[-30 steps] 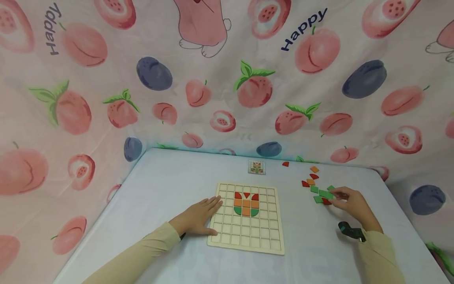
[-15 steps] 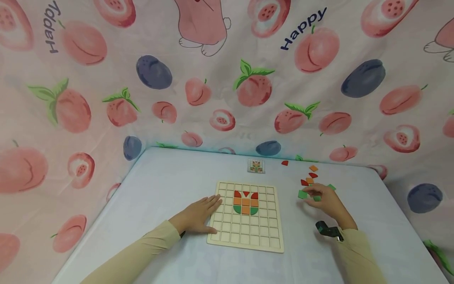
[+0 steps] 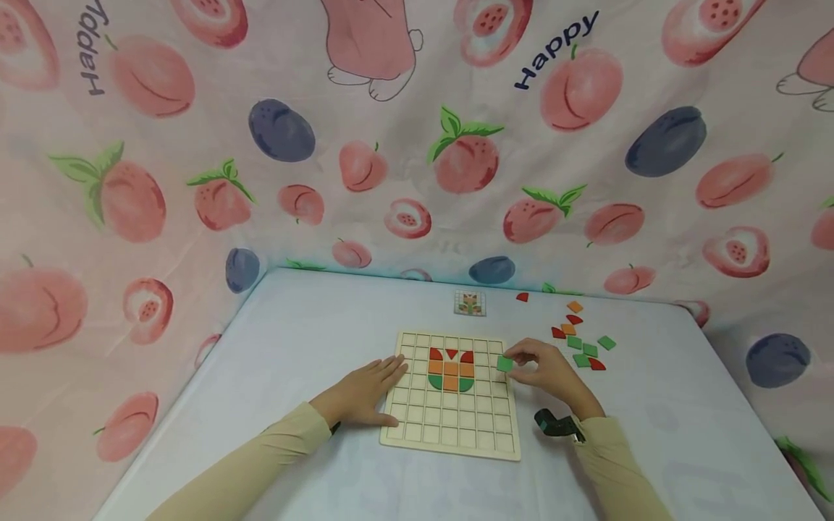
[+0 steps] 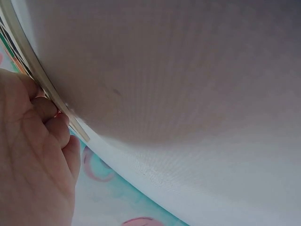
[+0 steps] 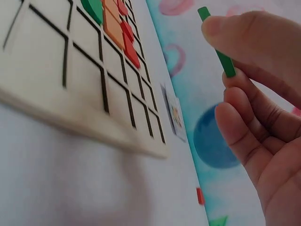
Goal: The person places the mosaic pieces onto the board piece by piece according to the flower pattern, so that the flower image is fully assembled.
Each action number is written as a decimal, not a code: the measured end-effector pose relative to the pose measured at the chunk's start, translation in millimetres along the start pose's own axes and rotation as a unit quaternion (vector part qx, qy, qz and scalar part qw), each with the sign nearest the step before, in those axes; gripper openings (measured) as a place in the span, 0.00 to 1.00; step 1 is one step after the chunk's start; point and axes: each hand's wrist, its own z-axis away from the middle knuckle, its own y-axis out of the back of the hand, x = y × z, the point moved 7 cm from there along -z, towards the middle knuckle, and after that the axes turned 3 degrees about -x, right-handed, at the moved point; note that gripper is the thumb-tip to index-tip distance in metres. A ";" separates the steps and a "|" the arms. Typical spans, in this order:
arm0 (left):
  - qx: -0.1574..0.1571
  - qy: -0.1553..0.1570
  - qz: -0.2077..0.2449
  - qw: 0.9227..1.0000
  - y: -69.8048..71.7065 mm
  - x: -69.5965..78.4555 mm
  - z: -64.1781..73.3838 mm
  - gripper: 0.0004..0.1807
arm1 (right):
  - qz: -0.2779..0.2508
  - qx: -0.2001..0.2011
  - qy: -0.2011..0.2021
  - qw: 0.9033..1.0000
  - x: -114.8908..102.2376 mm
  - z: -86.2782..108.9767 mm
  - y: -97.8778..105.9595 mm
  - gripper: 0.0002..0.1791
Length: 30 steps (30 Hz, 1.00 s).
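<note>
A pale wooden grid board (image 3: 451, 427) lies on the table with red, orange and green tiles (image 3: 451, 370) set in its upper middle cells. My left hand (image 3: 358, 394) rests along the board's left edge, its fingers stretched over the border; the left wrist view shows the fingers (image 4: 56, 125) at the board's side. Between thumb and fingers my right hand (image 3: 544, 369) pinches a green square tile (image 3: 504, 363), which overlaps the board's right edge from the head camera. In the right wrist view that green tile (image 5: 218, 44) appears edge-on, raised above the board (image 5: 84, 122).
Right of the board lie loose green tiles (image 3: 589, 350), red quarter-round tiles (image 3: 574, 319) and orange tiles (image 3: 575, 307). A small pattern card (image 3: 470, 303) sits behind the board, with a lone red tile (image 3: 523, 297) nearby. A fruit-printed cloth (image 3: 365, 166) hangs behind the table.
My right hand has carried the green tile from the loose pile leftward to the board's right edge. My left hand stays put.
</note>
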 end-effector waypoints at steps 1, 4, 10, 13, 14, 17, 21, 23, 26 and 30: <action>0.001 -0.002 0.000 1.000 0.2 0.2 0.2 0.55 | -0.006 -0.004 0.006 1.000 -3.2 -1.5 -3.9 0.16; -0.001 -0.002 -0.001 1.000 0.1 0.0 0.5 0.55 | -0.027 -0.017 0.026 0.999 -11.9 -5.7 -15.5 0.15; -0.006 0.005 -0.003 1.000 -0.3 -1.9 0.1 0.56 | -0.053 -0.051 0.060 0.995 -24.7 -10.6 -40.0 0.14; -0.005 0.005 0.000 1.000 -0.2 -1.9 0.2 0.56 | -0.068 -0.062 0.068 0.993 -28.0 -11.8 -49.5 0.13; -0.005 0.004 0.000 1.000 -0.3 -1.8 0.2 0.56 | -0.073 -0.064 0.070 0.993 -28.7 -12.3 -52.2 0.13; -0.006 0.004 0.001 1.000 -0.1 -1.4 0.6 0.56 | -0.081 -0.068 0.069 0.992 -28.9 -14.2 -59.2 0.13; -0.005 0.005 0.003 1.000 0.4 -0.8 0.7 0.56 | -0.073 -0.076 0.057 0.993 -28.6 -16.8 -67.6 0.13; -0.005 0.004 0.004 1.000 0.8 -0.4 0.8 0.56 | -0.072 -0.084 0.046 0.993 -28.7 -17.9 -71.9 0.13; -0.003 0.002 0.004 1.000 1.3 0.1 0.6 0.56 | -0.079 -0.102 0.029 0.991 -28.8 -18.9 -78.2 0.12; -0.003 0.000 0.003 1.000 1.9 0.6 0.2 0.56 | -0.085 -0.121 0.010 0.989 -29.7 -19.6 -84.6 0.12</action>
